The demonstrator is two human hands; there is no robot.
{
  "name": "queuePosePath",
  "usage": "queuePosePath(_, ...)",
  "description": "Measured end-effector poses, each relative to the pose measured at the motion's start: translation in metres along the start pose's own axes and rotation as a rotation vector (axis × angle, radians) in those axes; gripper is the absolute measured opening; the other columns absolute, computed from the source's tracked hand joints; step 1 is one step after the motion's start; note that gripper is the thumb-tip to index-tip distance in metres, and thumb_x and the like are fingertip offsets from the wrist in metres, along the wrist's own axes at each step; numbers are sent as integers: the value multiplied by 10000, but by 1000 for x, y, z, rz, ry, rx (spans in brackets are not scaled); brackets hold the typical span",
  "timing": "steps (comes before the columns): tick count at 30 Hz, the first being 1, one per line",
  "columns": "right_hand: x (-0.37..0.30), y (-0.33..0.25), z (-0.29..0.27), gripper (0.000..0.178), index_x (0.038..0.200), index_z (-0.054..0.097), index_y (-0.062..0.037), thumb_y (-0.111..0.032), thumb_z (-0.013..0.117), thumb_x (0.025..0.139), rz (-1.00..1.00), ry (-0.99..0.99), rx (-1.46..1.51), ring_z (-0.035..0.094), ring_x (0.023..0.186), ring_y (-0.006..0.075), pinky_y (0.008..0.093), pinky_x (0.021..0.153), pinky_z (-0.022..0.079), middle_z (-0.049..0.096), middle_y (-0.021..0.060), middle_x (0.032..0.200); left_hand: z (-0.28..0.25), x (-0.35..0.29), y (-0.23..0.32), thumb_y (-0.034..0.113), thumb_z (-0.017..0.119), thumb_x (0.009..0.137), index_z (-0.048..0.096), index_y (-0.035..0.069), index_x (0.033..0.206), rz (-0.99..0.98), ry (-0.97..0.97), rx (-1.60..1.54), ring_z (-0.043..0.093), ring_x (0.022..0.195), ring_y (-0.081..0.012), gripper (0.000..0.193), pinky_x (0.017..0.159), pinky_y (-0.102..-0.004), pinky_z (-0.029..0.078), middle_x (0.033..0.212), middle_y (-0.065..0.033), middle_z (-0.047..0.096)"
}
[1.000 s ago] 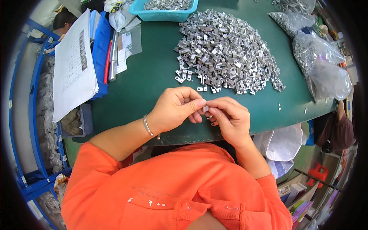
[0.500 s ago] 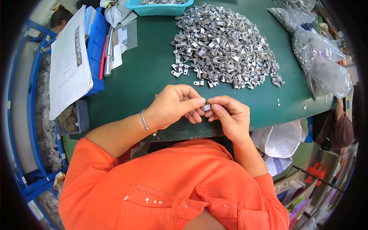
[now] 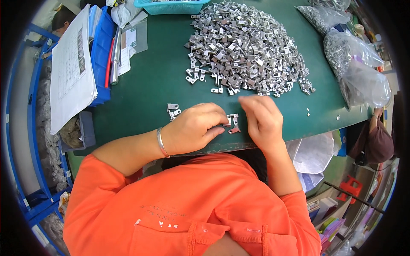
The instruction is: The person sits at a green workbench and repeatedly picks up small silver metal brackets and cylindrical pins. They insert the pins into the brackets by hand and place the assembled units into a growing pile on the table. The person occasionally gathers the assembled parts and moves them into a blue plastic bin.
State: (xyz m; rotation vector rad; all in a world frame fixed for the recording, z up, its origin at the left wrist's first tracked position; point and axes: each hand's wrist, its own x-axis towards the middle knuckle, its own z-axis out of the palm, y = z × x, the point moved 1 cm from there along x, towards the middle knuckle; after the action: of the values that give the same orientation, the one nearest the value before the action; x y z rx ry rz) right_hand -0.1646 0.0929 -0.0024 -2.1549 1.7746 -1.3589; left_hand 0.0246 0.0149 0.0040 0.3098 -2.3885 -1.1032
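Note:
My left hand (image 3: 197,128), with a metal bangle (image 3: 161,143) at the wrist, is low over the table. Its thumb and fingers close on a small metal bracket (image 3: 227,124), partly hidden by the fingertips. Right beside them lie a few loose brackets (image 3: 234,129). Others (image 3: 172,106) lie to the left of that hand, partly covered by it. My right hand (image 3: 263,121) hovers just right of the loose brackets, fingers bent and smeared by motion; whether it holds anything is hidden. Beyond both hands rises a large heap of the same brackets (image 3: 247,51), each with a hole.
A turquoise basket (image 3: 173,7) stands at the far edge of the green table (image 3: 141,85). Printed sheets (image 3: 74,72) lean on a blue tray (image 3: 100,55) at left, near a red pen (image 3: 109,62). Clear bags of metal parts (image 3: 341,53) line the right side.
My hands have parted from the bracket they held together. The left has dropped to the loose brackets, which now show on the table; the right has moved slightly right.

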Motion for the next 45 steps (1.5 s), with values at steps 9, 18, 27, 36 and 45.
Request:
queuePosePath(9, 3, 0, -2, 35, 901, 639, -10, -18, 637, 866, 624, 3, 403, 587, 662, 149, 262, 575, 460, 648, 56, 802, -6, -1, 1, -3, 678, 812, 671, -1, 934, -221, 14, -164, 645, 775, -186, 123, 677, -270, 526, 911, -94, 667)
queuePosePath(18, -9, -14, -5, 49, 931, 627, 21, -18, 603, 912, 774, 32, 966, 588, 701, 93, 220, 604, 485, 655, 64, 842, -9, 3, 9, 52, 618, 914, 611, -53, 1074, -528, 112, -746, 678, 766, -150, 192, 669, -251, 556, 905, -102, 677)
queuePosePath(27, 9, -18, 11, 207, 914, 662, 2, 106, 635, 737, 19, 31, 39, 633, 793, 286, 339, 690, 519, 653, 122, 895, -38, 6, -2, -19, 684, 821, 644, -35, 921, -507, 101, -442, 666, 823, -127, 109, 704, -225, 547, 923, -64, 652)
queuePosePath(36, 19, -4, 15, 186, 911, 673, -35, 62, 655, 754, 129, -125, -80, 602, 783, 269, 345, 690, 490, 629, 96, 863, -85, -8, -24, 27, 677, 748, 655, -14, 773, -275, -162, 333, 597, 635, -238, 54, 587, -313, 477, 759, -115, 592)
queuePosePath(45, -2, 9, -6, 163, 1049, 630, 57, 16, 596, 896, 911, -54, 1487, 675, 756, 215, 289, 641, 583, 674, 170, 934, -70, 3, -15, 54, 683, 805, 647, -10, 791, -310, 45, 139, 578, 592, -184, 74, 537, -287, 446, 743, -87, 580)
